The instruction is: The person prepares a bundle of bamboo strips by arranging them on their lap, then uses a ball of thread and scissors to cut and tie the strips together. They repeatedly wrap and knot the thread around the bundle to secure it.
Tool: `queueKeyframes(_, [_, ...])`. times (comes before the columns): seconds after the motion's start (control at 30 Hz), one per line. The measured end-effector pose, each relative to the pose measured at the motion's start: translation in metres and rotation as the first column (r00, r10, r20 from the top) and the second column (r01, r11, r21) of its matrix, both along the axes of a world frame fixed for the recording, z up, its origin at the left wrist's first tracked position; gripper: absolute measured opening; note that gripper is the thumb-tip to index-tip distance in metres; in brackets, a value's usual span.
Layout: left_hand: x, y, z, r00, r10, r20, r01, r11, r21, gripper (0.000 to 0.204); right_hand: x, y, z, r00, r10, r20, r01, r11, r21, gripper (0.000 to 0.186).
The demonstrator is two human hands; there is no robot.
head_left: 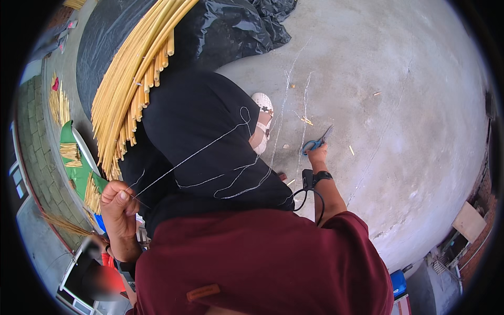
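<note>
My left hand [119, 206], raised at the left, is closed in a pinch on a pale thin string [197, 152]. From the fingertips the string runs taut over my dark-clothed lap, then loops loosely and trails onto the floor at the right. My right hand [318, 156] reaches down at the right, its fingers closed around the blue handles of a pair of scissors [318, 142]. The blades point away to the upper right; whether they touch the floor I cannot tell. Beside my lap lies a large bundle of straw-yellow stalks [126, 89] with cut ends.
Black plastic sheeting [236, 26] lies under and beyond the stalks. Small stalk scraps [306, 121] dot the concrete floor [415, 157]. A green mat [79, 181] with short stalk bundles is at the left. Low at the right stands a blue object [398, 283]. A black cable [315, 191] hangs by my right wrist.
</note>
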State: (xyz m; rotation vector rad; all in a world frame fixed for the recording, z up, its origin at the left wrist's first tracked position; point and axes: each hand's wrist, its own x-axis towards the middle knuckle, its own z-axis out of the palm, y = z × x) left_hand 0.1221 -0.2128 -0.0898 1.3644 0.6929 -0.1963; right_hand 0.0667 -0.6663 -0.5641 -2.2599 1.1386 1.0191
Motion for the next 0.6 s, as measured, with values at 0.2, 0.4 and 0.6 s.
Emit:
queueKeyframes(0.2, [-0.002,-0.005,0.003,0.999,0.022,-0.048,-0.019,0.999,0.048,0.015,0.034,0.005,-0.011,0.865,-0.502,-0.02,0.5,0.857,0.127,0.113])
queueKeyframes(0.4, [0.011,-0.01,-0.003,0.992,0.011,-0.126,-0.004,0.998,0.055,0.018,0.039,0.003,-0.025,0.889,-0.458,-0.012,0.458,0.889,-0.031,0.109])
queueKeyframes(0.6, [0.03,-0.013,-0.003,0.984,-0.013,-0.176,0.012,1.0,-0.007,0.017,0.044,-0.006,-0.03,0.846,-0.519,-0.125,0.524,0.852,0.008,0.102])
